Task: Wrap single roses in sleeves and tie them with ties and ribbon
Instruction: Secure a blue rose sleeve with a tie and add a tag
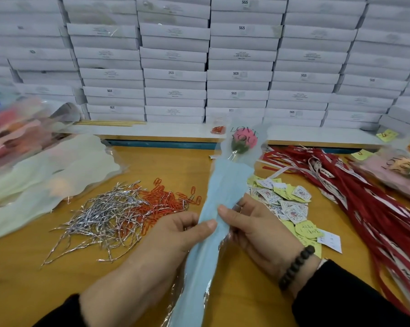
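We note left hand (175, 228) and right hand (253, 223) both pinching blue sleeve (225, 185) mid-frame, thumbs on top; pink rose (244, 139) inside, frame centre.

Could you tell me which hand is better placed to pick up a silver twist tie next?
Probably the left hand: the silver twist ties lie on its side, while the right hand could keep holding the blue sleeve.

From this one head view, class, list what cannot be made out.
- Stem inside the blue sleeve: hidden by the opaque paper.
- Sleeve's lower end: cut off by the bottom edge.
- Wrapped flowers at far left: motion-blurred.
- Print on the small tags: too small to read.
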The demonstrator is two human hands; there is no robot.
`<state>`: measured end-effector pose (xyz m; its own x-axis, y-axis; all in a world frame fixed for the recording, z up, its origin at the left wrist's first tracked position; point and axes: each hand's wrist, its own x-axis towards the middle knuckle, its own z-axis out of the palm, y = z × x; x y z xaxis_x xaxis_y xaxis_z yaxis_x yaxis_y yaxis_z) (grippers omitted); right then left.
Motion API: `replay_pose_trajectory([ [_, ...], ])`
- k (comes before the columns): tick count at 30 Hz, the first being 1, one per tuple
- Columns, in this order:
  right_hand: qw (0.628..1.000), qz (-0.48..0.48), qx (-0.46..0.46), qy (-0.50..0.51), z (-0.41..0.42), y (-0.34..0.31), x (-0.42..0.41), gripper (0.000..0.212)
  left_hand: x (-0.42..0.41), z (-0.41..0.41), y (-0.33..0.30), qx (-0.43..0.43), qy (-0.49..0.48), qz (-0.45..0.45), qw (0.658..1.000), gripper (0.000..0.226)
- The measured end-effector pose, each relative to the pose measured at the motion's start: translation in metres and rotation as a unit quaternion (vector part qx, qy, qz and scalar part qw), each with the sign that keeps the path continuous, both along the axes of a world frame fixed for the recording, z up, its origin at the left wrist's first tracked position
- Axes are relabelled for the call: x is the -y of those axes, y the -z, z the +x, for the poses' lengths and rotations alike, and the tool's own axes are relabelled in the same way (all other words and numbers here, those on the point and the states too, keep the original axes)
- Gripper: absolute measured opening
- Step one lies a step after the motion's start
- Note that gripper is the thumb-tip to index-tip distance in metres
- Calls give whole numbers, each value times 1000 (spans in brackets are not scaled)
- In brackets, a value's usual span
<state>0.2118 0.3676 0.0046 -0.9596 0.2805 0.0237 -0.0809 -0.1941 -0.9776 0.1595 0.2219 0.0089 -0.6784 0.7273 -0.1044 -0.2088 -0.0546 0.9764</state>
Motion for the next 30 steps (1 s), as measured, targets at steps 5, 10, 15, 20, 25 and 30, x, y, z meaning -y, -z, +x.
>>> replay_pose_trajectory([
  [5,998,55,0,28,-1,2,-5,22,-5,-2,5,-8,-44,33,998,13],
  [10,998,53,36,21,2,4,6,33,-9,2,5,-41,-128,58,989,7],
  [15,999,36,11,32,5,8,12,8,-7,5,1,-15,-118,44,992,7],
  [20,999,-26,11,30,5,10,12,10,-8,8,2,-31,-84,16,996,12],
  [25,998,-3,37,42,7,11,1,13,-5,2,4,-54,-97,-8,994,10],
  [30,997,10,48,51,7,11,-7,19,-2,-13,0,-24,-155,-14,988,15],
])
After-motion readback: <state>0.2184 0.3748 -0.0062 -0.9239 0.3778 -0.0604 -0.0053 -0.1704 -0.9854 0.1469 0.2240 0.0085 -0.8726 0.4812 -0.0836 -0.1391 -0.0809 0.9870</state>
